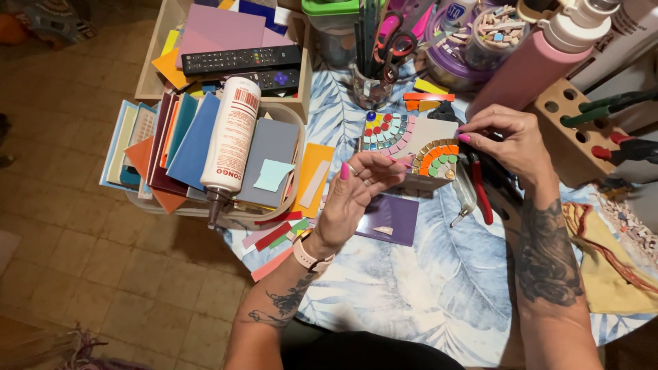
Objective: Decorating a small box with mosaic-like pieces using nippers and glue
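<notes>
A small square mosaic box (pixel 417 149) stands on the leaf-print tablecloth (pixel 411 274), covered in part with coloured tile arcs and round beads. My left hand (pixel 356 192), palm up with fingers curled, touches the box's near-left edge; I cannot tell if a small piece lies in it. My right hand (pixel 504 140) rests at the box's right side, its fingertips pinched at the top right corner by the orange and green rainbow of tiles. A purple tile sheet (pixel 391 218) lies just in front of the box.
A white glue bottle (pixel 229 140) lies tipped over a basket (pixel 271 212) of coloured sheets at left. Red-handled nippers (pixel 481 192) lie right of the box. Behind stand a cup of scissors (pixel 373 68), a jar of tile bits (pixel 493 31), a pink bottle (pixel 534 62) and remote controls (pixel 240 60).
</notes>
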